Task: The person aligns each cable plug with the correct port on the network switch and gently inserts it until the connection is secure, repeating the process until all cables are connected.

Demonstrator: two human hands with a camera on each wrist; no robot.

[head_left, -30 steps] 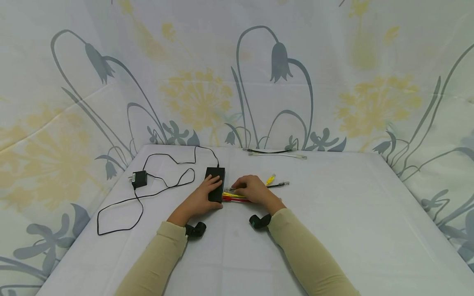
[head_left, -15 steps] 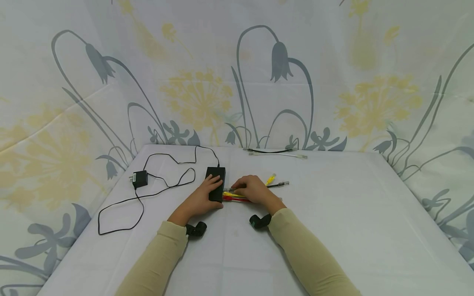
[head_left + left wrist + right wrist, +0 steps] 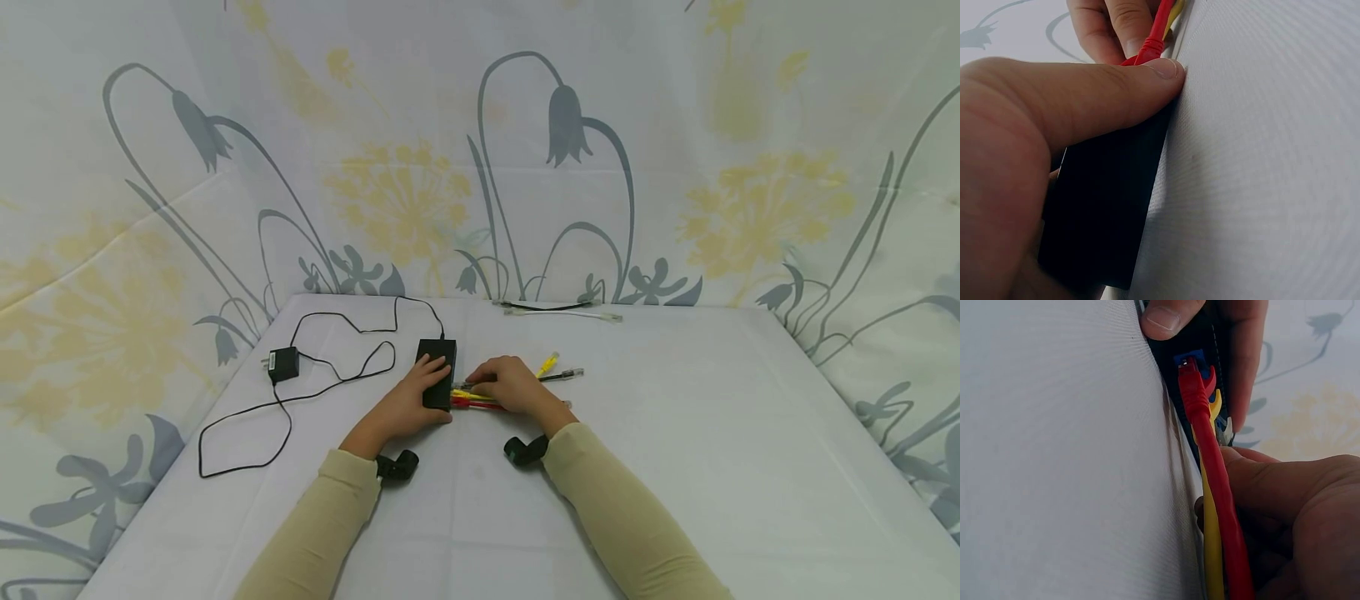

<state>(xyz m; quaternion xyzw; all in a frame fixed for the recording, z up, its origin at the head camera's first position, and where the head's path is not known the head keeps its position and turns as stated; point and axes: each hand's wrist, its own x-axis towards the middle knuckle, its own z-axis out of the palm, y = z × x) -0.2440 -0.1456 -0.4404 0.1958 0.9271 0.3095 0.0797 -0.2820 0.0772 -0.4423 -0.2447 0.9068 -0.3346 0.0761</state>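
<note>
My left hand (image 3: 407, 402) grips a black network switch (image 3: 441, 397), fingers spread over its top and thumb along its near end. A red network cable (image 3: 1217, 465) runs from a blue port (image 3: 1188, 357) on the switch's right side, with a yellow network cable (image 3: 1211, 534) beside it. Farther along that side, my right hand (image 3: 519, 387) pinches a black network cable (image 3: 564, 375) near its plug, right at the switch. The fingers partly hide this plug. In the right wrist view, the right thumb lies just behind the red and yellow cables.
Left of the switch lies a black power adapter (image 3: 283, 364), its thin cord looping over the white table (image 3: 480, 517). Another black network cable (image 3: 547, 308) and a white one (image 3: 562, 313) lie along the back edge. A flower-patterned curtain (image 3: 420, 100) stands behind.
Both hands and the switch stay in place. The free end of the black cable has shifted very slightly.
</note>
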